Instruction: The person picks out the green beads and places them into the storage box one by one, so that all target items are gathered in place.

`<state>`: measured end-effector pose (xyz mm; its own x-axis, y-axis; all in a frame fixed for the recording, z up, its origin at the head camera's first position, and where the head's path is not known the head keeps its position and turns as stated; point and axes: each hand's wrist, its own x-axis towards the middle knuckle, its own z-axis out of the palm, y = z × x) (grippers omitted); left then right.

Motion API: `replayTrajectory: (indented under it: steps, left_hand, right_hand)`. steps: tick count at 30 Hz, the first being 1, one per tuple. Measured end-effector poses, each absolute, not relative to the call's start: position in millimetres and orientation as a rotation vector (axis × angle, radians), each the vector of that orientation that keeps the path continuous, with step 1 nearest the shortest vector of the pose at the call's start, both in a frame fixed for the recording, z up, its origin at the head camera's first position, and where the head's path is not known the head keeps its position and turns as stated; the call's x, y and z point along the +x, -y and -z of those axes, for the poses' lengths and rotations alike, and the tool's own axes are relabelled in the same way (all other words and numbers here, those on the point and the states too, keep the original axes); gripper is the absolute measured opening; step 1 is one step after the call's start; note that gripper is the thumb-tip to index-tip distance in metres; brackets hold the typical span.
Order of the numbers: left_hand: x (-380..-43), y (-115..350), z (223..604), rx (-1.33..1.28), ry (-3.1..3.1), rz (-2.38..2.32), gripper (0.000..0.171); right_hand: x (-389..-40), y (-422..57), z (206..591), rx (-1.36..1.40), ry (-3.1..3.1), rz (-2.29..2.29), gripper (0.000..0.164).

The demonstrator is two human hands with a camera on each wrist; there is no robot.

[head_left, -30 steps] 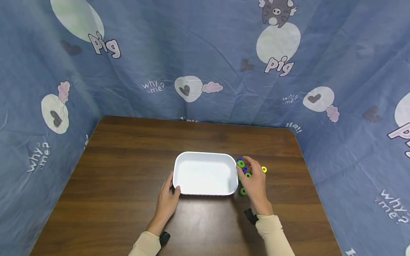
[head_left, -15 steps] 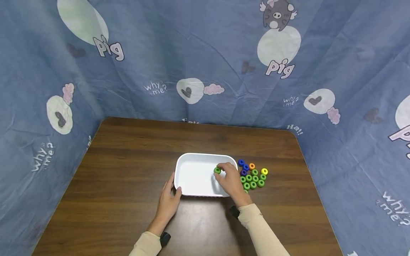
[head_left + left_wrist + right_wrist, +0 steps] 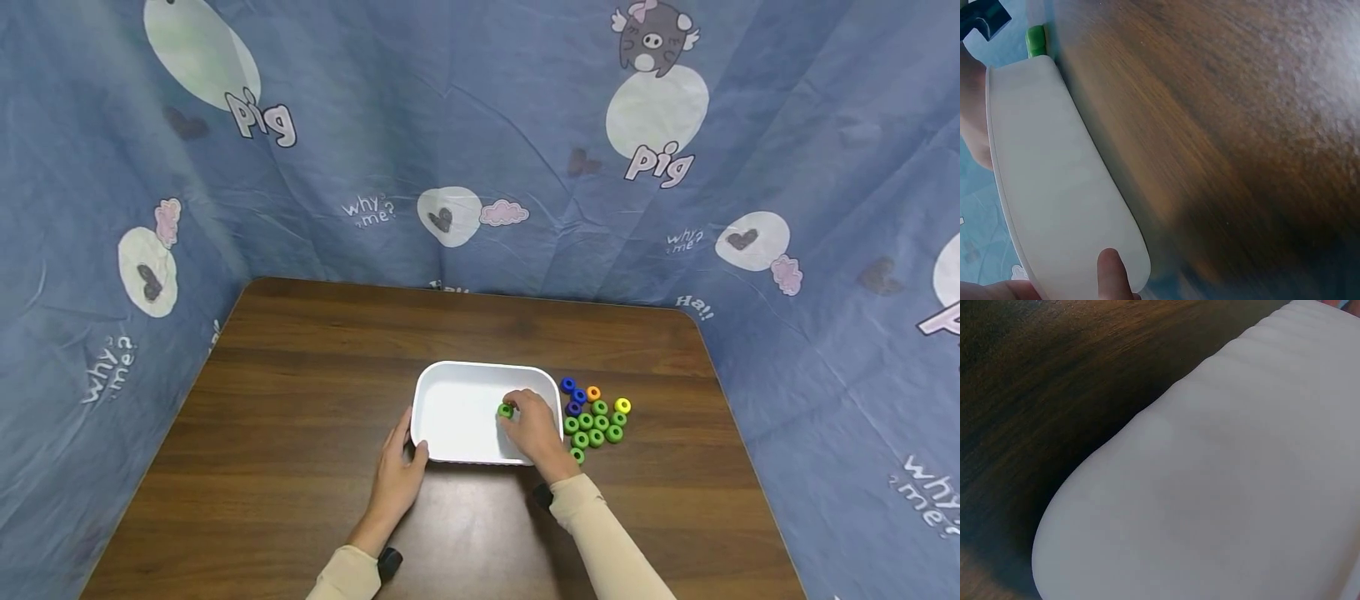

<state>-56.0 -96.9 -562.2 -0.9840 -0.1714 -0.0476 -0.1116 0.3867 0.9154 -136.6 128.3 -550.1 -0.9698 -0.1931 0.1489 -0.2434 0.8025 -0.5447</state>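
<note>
A white rectangular tray (image 3: 461,417) stands on the wooden table. My left hand (image 3: 397,473) holds its near left corner, fingers along the left side and thumb against the front wall. In the left wrist view, the thumb (image 3: 1112,275) lies on the tray's outer wall (image 3: 1054,169). Over the right part of the tray's inside, my right hand (image 3: 534,427) pinches a green ring-shaped bead (image 3: 506,411) between thumb and fingertips. Whether this bead touches the tray floor, I cannot tell. The right wrist view is mostly filled by the tray's outer wall (image 3: 1210,475).
Right of the tray lie several green beads (image 3: 596,437), a few blue ones (image 3: 579,396), an orange bead (image 3: 593,392) and a yellow bead (image 3: 622,406). The wooden table (image 3: 300,400) is bordered by a blue printed curtain (image 3: 360,150) at the back and sides.
My right hand went from the bead pile into the tray with a green bead, then shifted slightly lower there. My left hand has stayed at the tray's corner.
</note>
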Motion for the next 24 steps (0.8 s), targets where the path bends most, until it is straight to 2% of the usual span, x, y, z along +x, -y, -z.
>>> replayTrajectory:
  steps: [24]
  left_hand:
    - [-54.0,94.5,563.3,0.297,2.583,1.689,0.065]
  right_hand:
    - [-139.8,-122.7,554.8,0.381,2.961,-0.887,0.023]
